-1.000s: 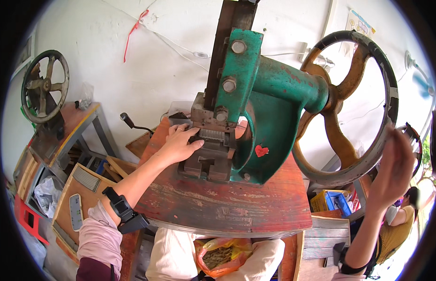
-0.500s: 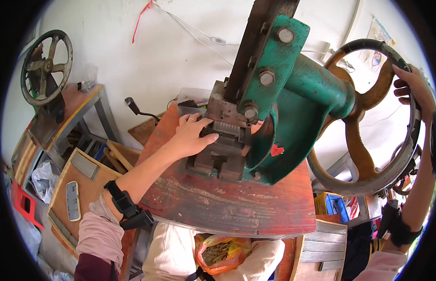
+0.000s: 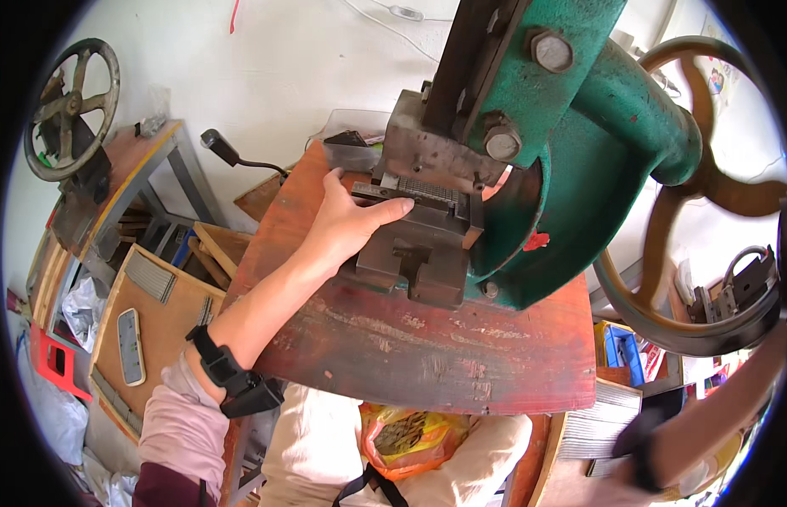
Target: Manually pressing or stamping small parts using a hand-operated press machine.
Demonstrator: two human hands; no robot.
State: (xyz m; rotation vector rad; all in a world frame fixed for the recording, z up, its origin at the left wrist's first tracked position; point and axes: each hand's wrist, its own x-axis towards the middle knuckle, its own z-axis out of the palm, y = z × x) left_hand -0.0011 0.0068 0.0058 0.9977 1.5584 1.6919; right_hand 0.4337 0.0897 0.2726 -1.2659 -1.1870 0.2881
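Observation:
My left hand (image 3: pixel 349 218) is at the left end of a dark metal die block (image 3: pixel 423 215) on a green hand press (image 3: pixel 571 194). Its thumb lies along the block's front edge, while a finger points up and away on the left. Fine rows of ridges (image 3: pixel 423 188) show on the die, just below the press's steel ram block (image 3: pixel 427 139). On the right, a large handwheel (image 3: pixel 660 245) with brown spokes belongs to the press. My right forearm (image 3: pixel 715 406) is blurred and reaches up toward the wheel's rim; the hand itself lies beyond the picture's edge.
The press stands on a worn red wooden table (image 3: pixel 393 355). An orange bag (image 3: pixel 419 444) of small pieces sits in my lap. Left are a wooden tray (image 3: pixel 169 317) with a phone (image 3: pixel 131 346) and another handwheel (image 3: pixel 72 106). Metal strips (image 3: pixel 592 427) fill a tray at right.
The view has shifted, and the handwheel has turned. My right hand, on the wheel rim before, has moved down and out of view. My left forefinger has come off the die.

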